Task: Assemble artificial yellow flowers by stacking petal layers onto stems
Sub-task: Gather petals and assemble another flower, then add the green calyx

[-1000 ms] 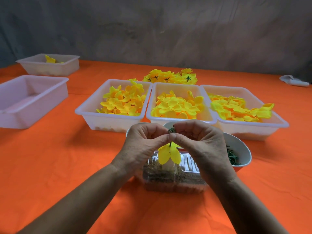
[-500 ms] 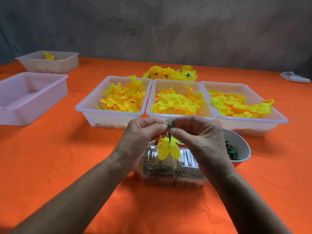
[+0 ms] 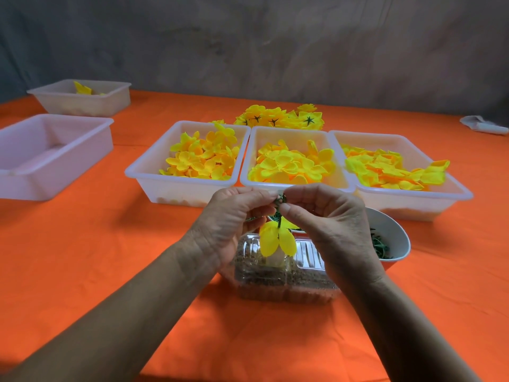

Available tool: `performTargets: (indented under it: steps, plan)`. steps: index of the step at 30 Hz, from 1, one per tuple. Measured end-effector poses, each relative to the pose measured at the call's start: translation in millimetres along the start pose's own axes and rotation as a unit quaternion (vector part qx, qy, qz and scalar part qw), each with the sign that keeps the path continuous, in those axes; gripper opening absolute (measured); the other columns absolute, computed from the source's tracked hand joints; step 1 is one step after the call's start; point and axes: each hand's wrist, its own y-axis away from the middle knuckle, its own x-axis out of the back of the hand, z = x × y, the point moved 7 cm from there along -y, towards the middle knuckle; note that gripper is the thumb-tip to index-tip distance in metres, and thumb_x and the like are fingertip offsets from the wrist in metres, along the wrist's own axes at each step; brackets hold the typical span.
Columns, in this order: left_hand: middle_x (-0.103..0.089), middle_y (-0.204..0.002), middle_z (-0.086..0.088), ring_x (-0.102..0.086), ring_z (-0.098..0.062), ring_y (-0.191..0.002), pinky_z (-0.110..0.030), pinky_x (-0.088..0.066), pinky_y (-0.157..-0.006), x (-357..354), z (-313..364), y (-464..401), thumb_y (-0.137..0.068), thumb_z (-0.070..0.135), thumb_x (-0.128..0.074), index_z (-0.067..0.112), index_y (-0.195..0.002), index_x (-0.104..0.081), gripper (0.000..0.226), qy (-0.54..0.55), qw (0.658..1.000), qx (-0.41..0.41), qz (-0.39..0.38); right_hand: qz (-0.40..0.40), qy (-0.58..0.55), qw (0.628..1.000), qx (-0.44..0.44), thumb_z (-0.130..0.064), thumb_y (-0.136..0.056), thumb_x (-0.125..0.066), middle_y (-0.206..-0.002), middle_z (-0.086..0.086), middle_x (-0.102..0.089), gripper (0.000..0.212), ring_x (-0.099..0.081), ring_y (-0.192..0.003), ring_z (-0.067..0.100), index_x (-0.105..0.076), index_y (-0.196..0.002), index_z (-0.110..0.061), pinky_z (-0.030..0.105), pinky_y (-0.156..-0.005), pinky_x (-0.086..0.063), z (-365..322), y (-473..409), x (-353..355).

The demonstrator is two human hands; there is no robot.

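Item: one part-built flower, held in the air between both hands above a clear plastic box (image 3: 286, 282) on the orange table (image 3: 82, 257). The green stem (image 3: 280, 216) is set near upright — its long axis runs top to bottom, with the star-shaped green end uppermost at the fingertips and a yellow petal layer (image 3: 276, 241) hanging below, petals drooping downward. Left hand (image 3: 234, 224): fingers curled, thumb and forefinger pinching the upper stem from the left. Right hand (image 3: 325, 227): fingers curled, pinching at the same green end from the right; exactly what is nipped there is too small to tell. Both hands are equally near the stem, fingertips almost meeting over it. Supply: three white trays of loose petals lie beyond the hands — left tray (image 3: 154, 175), middle tray (image 3: 300, 133), right tray (image 3: 454, 193) — the middle one directly ahead of the stem. A white bowl (image 3: 396, 230) of green stems is just beside the right wrist. Judged next: the layer to be pushed along the stem axis; further layers would be fetched by a forward reach. Finished flowers (image 3: 281, 118) are piled behind the trays.
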Motion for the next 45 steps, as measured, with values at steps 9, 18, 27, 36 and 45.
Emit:
performTargets:
  steps: [9,18,27,36,45]
  plan:
    - [-0.059,-0.063,-0.001,-0.054,-0.01,-0.062,-0.018,-0.043,-0.059,4.0,-3.5,2.7,-0.08,0.009,-0.065,0.007,-0.081,-0.065,0.002,-0.049,0.998,0.001,0.044,-0.022,0.025,0.999,-0.001,0.001,-0.078,-0.071,-0.085,0.011,-0.074,0.015,-0.071,-0.082,0.027,-0.074,-0.091,-0.007,0.034,-0.074,-0.057,4.9,1.0,-0.6]
    - [-0.049,-0.053,0.005,-0.045,-0.011,-0.058,-0.024,-0.037,-0.059,8.1,-13.5,5.0,-0.081,0.008,-0.065,0.013,-0.059,-0.06,0.023,-0.146,0.988,0.016,0.039,-0.027,0.116,0.992,-0.034,-0.016,-0.071,-0.081,-0.076,0.002,-0.074,0.009,-0.068,-0.076,0.018,-0.076,-0.077,-0.019,0.04,-0.075,-0.055,24.6,3.0,2.7]
    - [-0.065,-0.068,-0.004,-0.056,-0.011,-0.065,-0.024,-0.041,-0.06,8.6,-15.1,4.7,-0.082,0.01,-0.068,0.016,-0.057,-0.067,0.026,-0.173,0.984,0.009,0.028,-0.039,0.093,0.994,-0.039,-0.008,-0.069,-0.08,-0.073,0.001,-0.074,0.015,-0.066,-0.067,0.007,-0.075,-0.075,-0.021,0.019,-0.064,-0.053,30.5,4.3,5.3]
    - [-0.071,-0.075,-0.003,-0.063,-0.01,-0.073,-0.021,-0.052,-0.069,12.8,6.9,16.0,-0.079,0.002,-0.071,0.017,-0.073,-0.073,0.017,-0.173,0.972,-0.157,0.035,-0.024,0.044,0.996,-0.074,-0.004,-0.08,-0.07,-0.087,0.01,-0.075,0.015,-0.07,-0.09,0.031,-0.075,-0.094,-0.005,0.04,-0.084,-0.054,37.9,7.9,20.3]
    - [-0.07,-0.086,-0.002,-0.065,-0.016,-0.088,-0.031,-0.051,-0.084,7.5,10.2,18.7,-0.07,0.012,-0.081,0.02,-0.074,-0.075,0.011,-0.277,0.934,-0.224,0.021,-0.043,0.071,0.996,-0.014,0.0,-0.075,-0.074,-0.082,0.01,-0.072,0.012,-0.066,-0.077,0.012,-0.075,-0.079,-0.012,0.02,-0.069,-0.049,28.1,4.6,11.4]
